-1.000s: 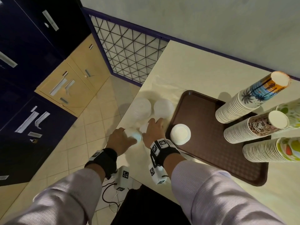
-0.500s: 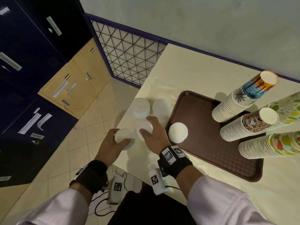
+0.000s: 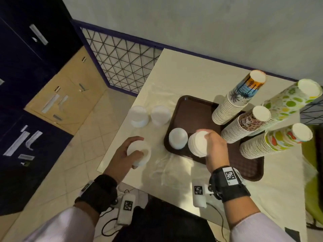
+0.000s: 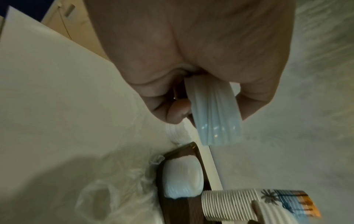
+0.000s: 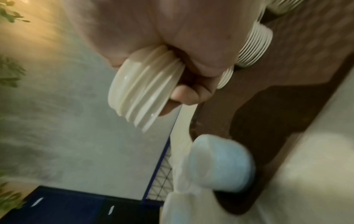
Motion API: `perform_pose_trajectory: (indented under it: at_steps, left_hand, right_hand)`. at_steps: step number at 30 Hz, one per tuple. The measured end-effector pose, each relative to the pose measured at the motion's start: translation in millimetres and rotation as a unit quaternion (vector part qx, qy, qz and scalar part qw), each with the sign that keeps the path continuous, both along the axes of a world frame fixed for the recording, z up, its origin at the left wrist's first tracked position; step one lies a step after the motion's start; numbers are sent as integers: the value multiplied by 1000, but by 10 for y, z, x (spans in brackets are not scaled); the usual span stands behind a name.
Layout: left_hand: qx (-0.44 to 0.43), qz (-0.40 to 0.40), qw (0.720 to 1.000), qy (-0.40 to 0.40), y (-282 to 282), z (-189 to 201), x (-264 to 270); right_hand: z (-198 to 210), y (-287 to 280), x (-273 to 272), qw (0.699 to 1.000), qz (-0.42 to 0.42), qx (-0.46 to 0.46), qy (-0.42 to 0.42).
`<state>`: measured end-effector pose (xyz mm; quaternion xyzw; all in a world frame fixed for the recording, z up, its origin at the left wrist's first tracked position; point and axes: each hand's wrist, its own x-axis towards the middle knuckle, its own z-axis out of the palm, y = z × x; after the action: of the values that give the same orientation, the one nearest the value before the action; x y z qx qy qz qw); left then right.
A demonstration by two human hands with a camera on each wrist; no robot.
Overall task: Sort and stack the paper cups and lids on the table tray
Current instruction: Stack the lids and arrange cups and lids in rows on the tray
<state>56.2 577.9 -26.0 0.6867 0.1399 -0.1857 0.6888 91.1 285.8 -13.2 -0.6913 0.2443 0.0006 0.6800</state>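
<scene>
My left hand [image 3: 129, 154] grips a short stack of white lids [image 3: 139, 152] above the table's near-left corner; the left wrist view shows the lid stack [image 4: 216, 115] pinched between thumb and fingers. My right hand [image 3: 212, 144] holds another stack of white lids [image 3: 197, 144] over the brown tray [image 3: 192, 109], next to a lid stack [image 3: 178, 140] standing on the tray. In the right wrist view the held lids [image 5: 145, 91] sit in curled fingers above the tray [image 5: 268, 106]. Several tall stacks of printed paper cups [image 3: 236, 102] stand on the tray's right side.
Two more white lid stacks [image 3: 139, 116] [image 3: 160, 114] stand on the cream table [image 3: 192, 75] left of the tray. Clear plastic wrap [image 3: 166, 165] lies near the front edge. The table drops off to tiled floor at left; a wall runs behind.
My right hand lifted its lid stack off the table and carried it right, over the tray. My left hand lifted its lids and drew back slightly toward the table corner.
</scene>
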Motion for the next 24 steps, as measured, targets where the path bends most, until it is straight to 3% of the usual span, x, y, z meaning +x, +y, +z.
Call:
perform_pose_trajectory:
  at_steps: [6,13,20,24]
  left_hand:
    - [-19,-44,999,25,-339,13,41]
    - [-25,-56,998,33,-702,80,102]
    - [-8,-80,996,25,-826,65,109]
    - [-8,-88,996,26,-842,55,117]
  right_hand:
    - [-470,-376,39,989,-51,-110,84]
    - [-894,-410,208,955,72,-274,92]
    - [-1081,-324,277,936,135,-315,80]
    - [-1269,-327,286,872,184,-443,92]
